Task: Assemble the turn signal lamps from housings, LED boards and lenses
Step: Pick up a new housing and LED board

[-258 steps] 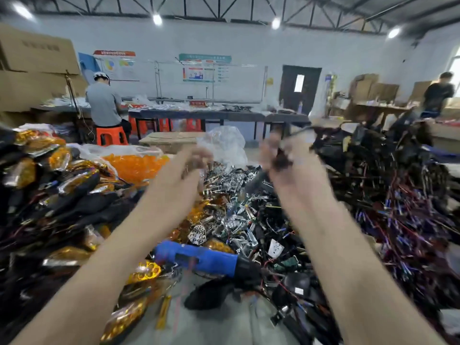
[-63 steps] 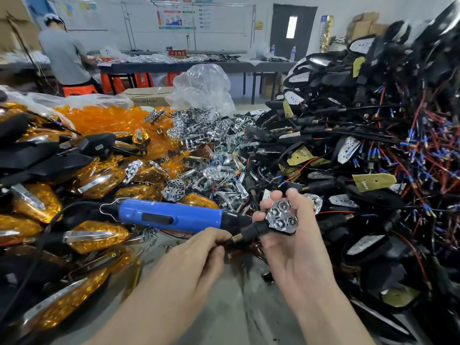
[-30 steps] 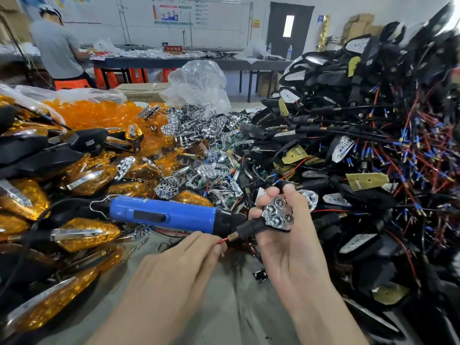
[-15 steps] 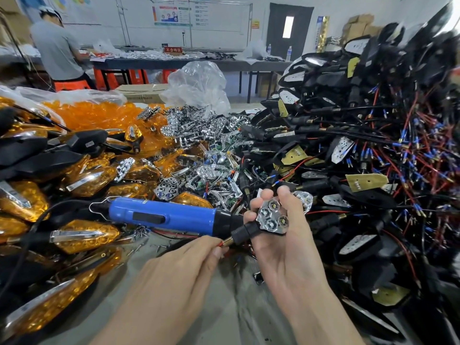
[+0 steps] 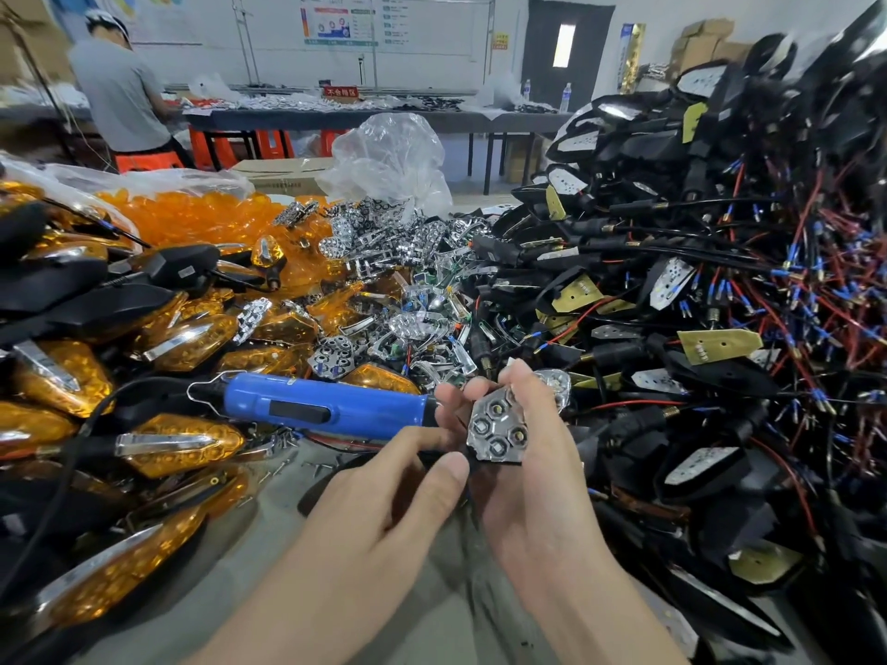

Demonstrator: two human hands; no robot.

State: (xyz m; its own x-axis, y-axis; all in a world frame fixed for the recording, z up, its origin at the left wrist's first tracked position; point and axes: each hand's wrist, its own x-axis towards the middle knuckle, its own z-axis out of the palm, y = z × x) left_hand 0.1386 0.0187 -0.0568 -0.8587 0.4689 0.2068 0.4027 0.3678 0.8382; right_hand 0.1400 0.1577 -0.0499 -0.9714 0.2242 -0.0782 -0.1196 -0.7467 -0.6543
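The right hand [image 5: 537,477] clamps its fingers round the housing [image 5: 499,461], LED board [image 5: 497,431] facing up for checking. Left hand [image 5: 384,501] fingers pinch the stem [image 5: 444,452], probably steadying it

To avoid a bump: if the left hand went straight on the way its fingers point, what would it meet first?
Probably the reflector housing gripped by the right hand: the left hand points right at it, close by; depth is unclear.

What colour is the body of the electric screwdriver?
The screwdriver body is blue, with a black switch; the head view shows it best.
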